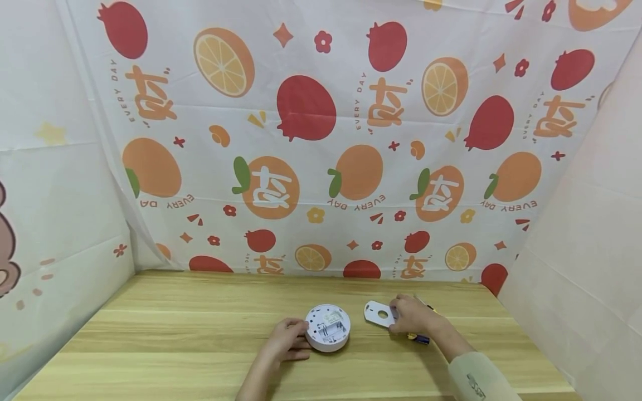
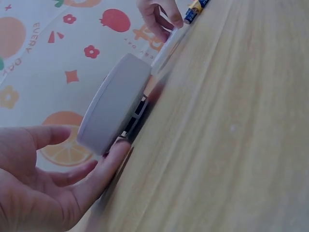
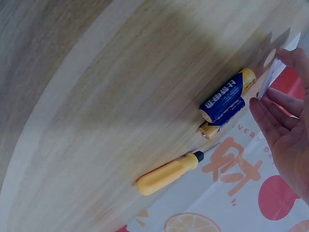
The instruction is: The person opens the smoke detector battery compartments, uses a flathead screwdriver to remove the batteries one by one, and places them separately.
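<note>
A round white smoke detector (image 1: 327, 341) lies on the table with its open back upward, showing a battery compartment and thin wires. My left hand (image 1: 286, 340) rests at its left side, fingers relaxed and fingertips right at the rim. From the left wrist view, the thumb side reaches under the lower edge of the detector (image 2: 113, 104). To the right, my right hand (image 1: 413, 314) pinches a flat white mounting plate (image 1: 373, 313) with a round hole in it. In the right wrist view the plate (image 3: 275, 72) is seen nearly edge-on between thumb and fingers.
Two blue-and-yellow batteries (image 3: 229, 94) lie side by side on the table near the right hand. Close to them is a screwdriver (image 3: 169, 175) with a yellow handle. A fruit-printed curtain (image 1: 311, 167) hangs behind the wooden table (image 1: 200, 334), with pale sheets at both sides.
</note>
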A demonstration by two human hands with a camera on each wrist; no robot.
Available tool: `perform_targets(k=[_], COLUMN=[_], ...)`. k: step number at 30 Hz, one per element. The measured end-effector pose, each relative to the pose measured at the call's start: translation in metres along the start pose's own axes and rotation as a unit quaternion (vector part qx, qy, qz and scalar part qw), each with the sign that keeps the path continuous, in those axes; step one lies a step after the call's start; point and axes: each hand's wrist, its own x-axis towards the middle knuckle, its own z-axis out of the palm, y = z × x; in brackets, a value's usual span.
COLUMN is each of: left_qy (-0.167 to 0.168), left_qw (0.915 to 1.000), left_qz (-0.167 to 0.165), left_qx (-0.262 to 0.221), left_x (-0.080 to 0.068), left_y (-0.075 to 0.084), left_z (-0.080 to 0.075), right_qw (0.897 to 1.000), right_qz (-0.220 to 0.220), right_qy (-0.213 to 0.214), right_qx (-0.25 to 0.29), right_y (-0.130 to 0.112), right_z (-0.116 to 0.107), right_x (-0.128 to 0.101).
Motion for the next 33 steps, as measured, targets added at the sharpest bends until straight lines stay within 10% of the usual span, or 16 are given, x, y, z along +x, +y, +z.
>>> perform_targets(k=[33], left_qy=[0.016], left_qw=[0.9996], left_qz=[0.001], left_qx=[0.024], left_x=[0.0], left_y=[0.005], left_z=[-0.002], right_qw=[0.997], right_qz=[-0.076], right_qy=[0.031], right_qx=[0.005], right_y=[-0.043], right_z=[-0.022], right_x=[0.004])
